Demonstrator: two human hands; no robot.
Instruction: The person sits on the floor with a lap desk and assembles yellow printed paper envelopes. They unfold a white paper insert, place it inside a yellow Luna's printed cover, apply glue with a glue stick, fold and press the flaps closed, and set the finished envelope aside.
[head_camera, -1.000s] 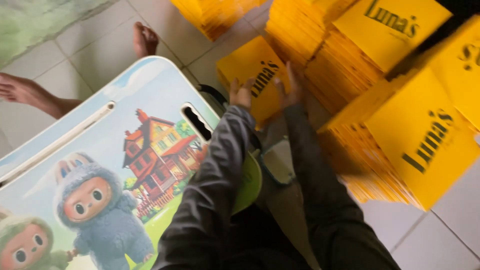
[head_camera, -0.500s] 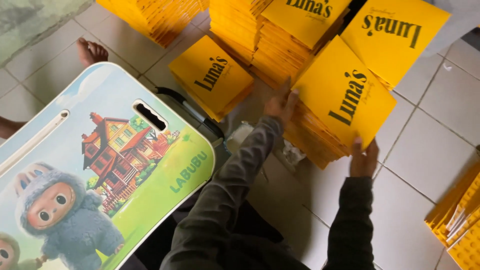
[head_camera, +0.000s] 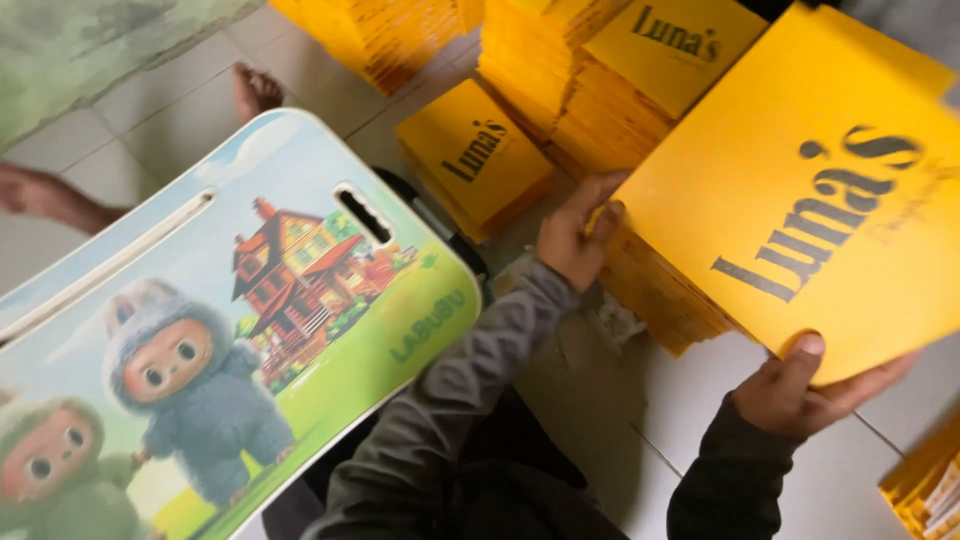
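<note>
Seated on a tiled floor (head_camera: 600, 400), a person grips a large yellow sheet (head_camera: 820, 190) at its lower edge with the right hand (head_camera: 800, 385), the left hand (head_camera: 575, 235) clasping its left edge above a yellow stack (head_camera: 660, 290).

lap board (head_camera: 250, 330) left, card stacks (head_camera: 560, 90) behind, lifted sheet (head_camera: 820, 190) right

Counted: hands, yellow sheets and stacks, one picture board

Two hands, left hand (head_camera: 572, 240) and right hand (head_camera: 800, 390), share one lifted yellow sheet (head_camera: 810, 190); at least five yellow stacks (head_camera: 470, 160) show on the floor, their sheets too many to count; one cartoon-printed board (head_camera: 230, 330); two bare feet (head_camera: 255, 90) of another person.
</note>
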